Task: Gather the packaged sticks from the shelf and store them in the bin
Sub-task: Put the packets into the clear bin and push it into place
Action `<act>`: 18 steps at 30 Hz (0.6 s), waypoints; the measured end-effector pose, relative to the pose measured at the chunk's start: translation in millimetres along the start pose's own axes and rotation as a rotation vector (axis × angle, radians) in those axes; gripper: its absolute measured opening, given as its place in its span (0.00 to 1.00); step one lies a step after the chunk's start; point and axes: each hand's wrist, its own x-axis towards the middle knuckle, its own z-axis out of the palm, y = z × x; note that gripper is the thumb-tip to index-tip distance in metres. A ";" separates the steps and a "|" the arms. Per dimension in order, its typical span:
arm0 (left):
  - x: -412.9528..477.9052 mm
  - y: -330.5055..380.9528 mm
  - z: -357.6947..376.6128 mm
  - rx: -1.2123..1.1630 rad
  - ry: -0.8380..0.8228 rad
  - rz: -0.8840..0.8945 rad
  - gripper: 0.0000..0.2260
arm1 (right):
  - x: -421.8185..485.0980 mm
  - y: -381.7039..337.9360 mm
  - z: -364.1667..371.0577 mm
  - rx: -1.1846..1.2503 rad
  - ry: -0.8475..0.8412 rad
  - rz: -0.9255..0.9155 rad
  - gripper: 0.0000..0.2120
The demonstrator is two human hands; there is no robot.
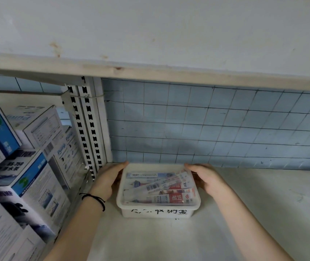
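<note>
**A:** Looking down from the head camera, we log a translucent white rectangular plastic bin (158, 212) sitting on the white shelf board (254, 208), near its back left corner. Black handwriting runs across the bin's front wall.

**B:** And the task's goods?

**A:** We see the flat printed packets of sticks (161, 189) lying inside the bin, fanned and overlapping, in red, white and blue print. We cannot tell the count.

**B:** Hands?

**A:** We note the left hand (110, 178) against the bin's left side, fingers curved along the wall toward the far corner. The right hand (206, 178) mirrors it on the right side. Both clasp the bin. A black cord bracelet (96, 199) circles the left wrist.

**B:** Surroundings?

**A:** Behind the bin we record a dark wire grid (225, 129) over pale blue backing. To the left stands a white slotted metal upright (87, 129), and beyond it are stacked white-and-blue cardboard boxes (27, 166) printed "Pump". A white upper board (150, 34) overhangs everything.
</note>
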 end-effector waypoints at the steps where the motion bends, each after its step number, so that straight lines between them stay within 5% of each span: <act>1: 1.2 0.3 -0.9 0.011 -0.001 -0.003 0.08 | -0.1 -0.4 0.4 0.014 -0.012 0.026 0.08; 5: 6.4 -0.5 -3.6 0.062 -0.003 -0.006 0.11 | -1.1 4.3 5.0 0.091 -0.047 0.131 0.08; 14: 1.2 -0.3 0.0 0.031 -0.015 0.061 0.06 | -5.0 -1.2 15.7 0.119 0.064 -0.022 0.06; 18: -7.1 -2.2 4.2 0.235 0.047 0.293 0.07 | -15.7 1.7 9.8 0.014 0.031 -0.077 0.11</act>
